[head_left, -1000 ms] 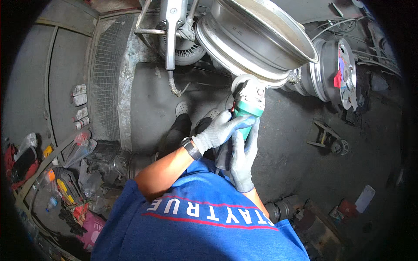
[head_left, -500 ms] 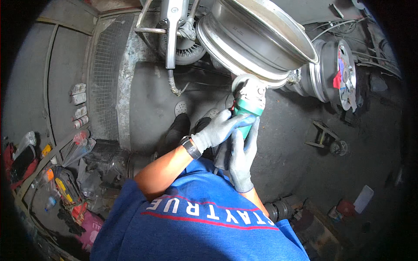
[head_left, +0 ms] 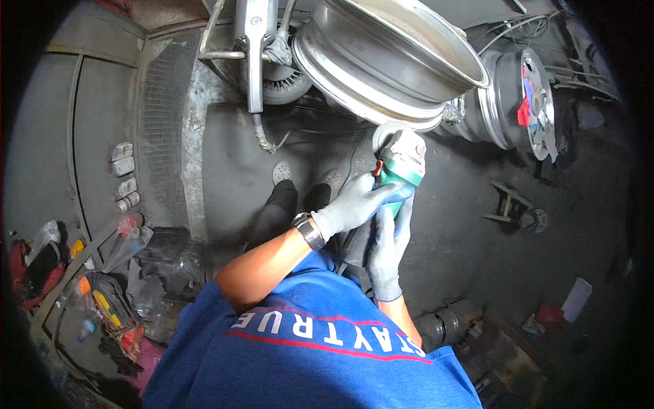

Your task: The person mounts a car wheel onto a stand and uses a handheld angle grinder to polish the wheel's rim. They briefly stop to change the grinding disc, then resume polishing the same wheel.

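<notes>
A green angle grinder (head_left: 402, 167) with a silver head and a pale round disc is gripped by both my gloved hands. My left hand (head_left: 357, 203) wraps the body from the left, just behind the head. From below and the right, my right hand (head_left: 390, 249) closes round the same body. The disc (head_left: 390, 135) is close to the lower rim of a large silver wheel rim (head_left: 388, 61); whether they touch I cannot tell. Both gloves are grey with bluish fingers, and a black watch (head_left: 309, 230) circles my left wrist.
Left of the wheel rim hangs a long metal lamp-like fixture (head_left: 255, 68) on a tube frame. Another wheel rim (head_left: 501, 102) with red and blue cloth stands to the right. A small wheeled frame (head_left: 511, 204) sits on the floor. Bags and bottles (head_left: 87, 328) clutter the left.
The grinder and both hands have shifted slightly right and down, away from the wheel rim. The whole view has also moved a little. Both hands keep their hold.
</notes>
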`<move>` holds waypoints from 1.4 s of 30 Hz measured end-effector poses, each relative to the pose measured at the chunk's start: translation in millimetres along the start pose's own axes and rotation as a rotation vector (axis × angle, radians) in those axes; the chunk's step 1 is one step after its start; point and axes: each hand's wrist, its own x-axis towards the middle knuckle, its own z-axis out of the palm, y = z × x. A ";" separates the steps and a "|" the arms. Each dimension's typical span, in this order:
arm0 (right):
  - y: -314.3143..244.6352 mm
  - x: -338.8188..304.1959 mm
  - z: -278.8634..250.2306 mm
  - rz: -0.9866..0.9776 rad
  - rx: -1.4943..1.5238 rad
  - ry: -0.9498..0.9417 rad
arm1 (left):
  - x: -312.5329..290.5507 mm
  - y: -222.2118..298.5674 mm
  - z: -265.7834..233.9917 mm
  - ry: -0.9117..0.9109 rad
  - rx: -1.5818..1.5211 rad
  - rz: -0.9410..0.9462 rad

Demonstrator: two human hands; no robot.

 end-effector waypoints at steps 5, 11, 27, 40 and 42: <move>-4.8 4.9 8.2 -0.076 -0.030 -0.162 | -13.3 -12.3 -13.3 0.088 -0.214 -0.027; -9.1 5.4 -7.8 -0.015 0.012 -0.138 | -14.0 -18.4 2.3 0.039 -0.068 0.093; -3.0 7.5 -24.7 0.032 0.014 -0.145 | -3.1 -35.7 14.8 0.093 -0.147 0.062; 0.5 8.7 -28.9 -0.032 -0.026 -0.151 | 3.2 -42.8 20.0 0.117 -0.127 0.087; 4.2 10.4 -32.9 -0.025 -0.017 -0.136 | 6.3 -34.1 21.4 0.102 -0.095 0.036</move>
